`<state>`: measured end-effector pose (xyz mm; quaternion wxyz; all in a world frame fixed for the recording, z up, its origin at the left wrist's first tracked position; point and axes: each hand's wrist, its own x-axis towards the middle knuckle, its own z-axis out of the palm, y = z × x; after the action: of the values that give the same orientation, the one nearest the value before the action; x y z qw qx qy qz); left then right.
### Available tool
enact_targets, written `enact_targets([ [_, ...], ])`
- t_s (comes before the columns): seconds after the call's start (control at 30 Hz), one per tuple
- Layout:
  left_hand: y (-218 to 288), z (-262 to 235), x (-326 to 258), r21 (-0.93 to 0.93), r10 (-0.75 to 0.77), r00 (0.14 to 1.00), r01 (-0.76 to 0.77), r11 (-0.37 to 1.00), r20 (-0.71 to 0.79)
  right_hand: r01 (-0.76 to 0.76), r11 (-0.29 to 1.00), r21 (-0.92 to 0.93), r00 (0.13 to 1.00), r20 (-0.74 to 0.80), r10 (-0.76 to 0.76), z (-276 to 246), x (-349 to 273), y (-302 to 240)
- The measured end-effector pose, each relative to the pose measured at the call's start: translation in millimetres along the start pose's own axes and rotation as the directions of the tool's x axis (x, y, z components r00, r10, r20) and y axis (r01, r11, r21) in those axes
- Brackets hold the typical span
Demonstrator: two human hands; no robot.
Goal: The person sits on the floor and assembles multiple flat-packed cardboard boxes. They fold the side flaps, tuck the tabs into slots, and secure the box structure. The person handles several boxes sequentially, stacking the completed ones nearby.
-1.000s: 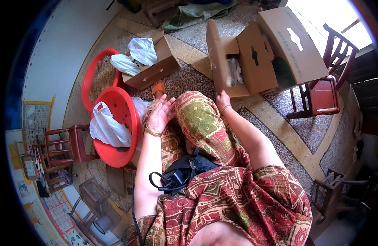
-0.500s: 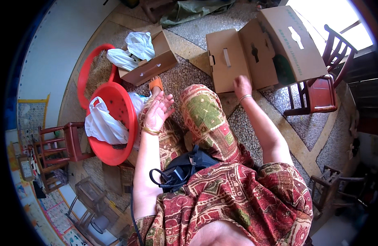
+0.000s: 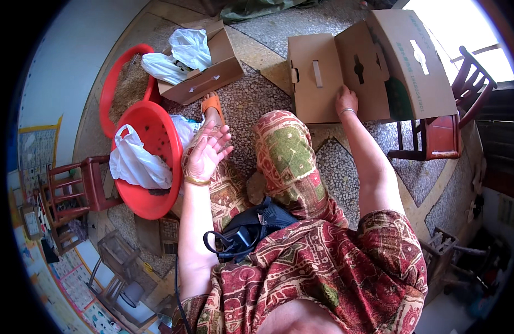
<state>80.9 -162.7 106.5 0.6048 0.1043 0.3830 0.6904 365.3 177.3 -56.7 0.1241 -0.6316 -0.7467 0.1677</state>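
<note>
My left hand hangs palm up over my left knee, fingers spread, holding nothing. Beside it on the left is a red plastic basin with holes, and a white plastic bag lies in it. My right hand, fingers curled, is at the near part of a brown cardboard box, by the fold between the panel with a white handle strip and the raised flap. What those fingers grip, if anything, is hidden. Another large flap with a handle slot leans up to the right.
An open carton with white bags stands at the far left. Next to it a second red basin holds dry, straw-coloured material. A dark red wooden chair is behind the flaps on the right; another chair stands left.
My right hand has moved forward and right, from the box's near edge to the fold by the flap. The left hand stays open, a little lower. The whole view has shifted slightly.
</note>
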Motion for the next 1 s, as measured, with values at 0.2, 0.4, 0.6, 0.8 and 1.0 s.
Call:
enact_targets([
  [0.2, 2.1, 2.9, 8.5, 0.037, -0.035, 0.999, 0.034, 0.999, 0.015, -0.039, 0.999, -0.037, 0.983, 0.178, 0.046, -18.2, 3.1, -15.7],
  [0.4, 0.1, 13.5, 14.5, 0.082, -0.062, 0.998, 0.063, 0.995, -0.009, -0.080, 0.992, -0.095, 0.925, 0.364, 0.110, -26.5, 16.7, -18.6],
  [0.6, 2.6, 10.9, 14.0, 0.067, -0.076, 0.996, 0.078, 0.995, -0.038, -0.340, 0.940, -0.019, 0.881, 0.345, 0.325, -15.9, 26.9, -22.5],
  [0.8, 8.5, 15.8, 15.8, 0.044, -0.103, 0.993, 0.105, 0.993, -0.057, 0.104, 0.946, -0.308, 0.841, 0.536, 0.082, -14.6, 80.6, -19.7],
  [1.0, 12.1, 13.4, 13.6, 0.027, -0.112, 0.991, 0.115, 0.993, -0.075, 0.153, 0.931, -0.331, 0.912, 0.410, -0.004, -0.8, 122.4, -44.3],
])
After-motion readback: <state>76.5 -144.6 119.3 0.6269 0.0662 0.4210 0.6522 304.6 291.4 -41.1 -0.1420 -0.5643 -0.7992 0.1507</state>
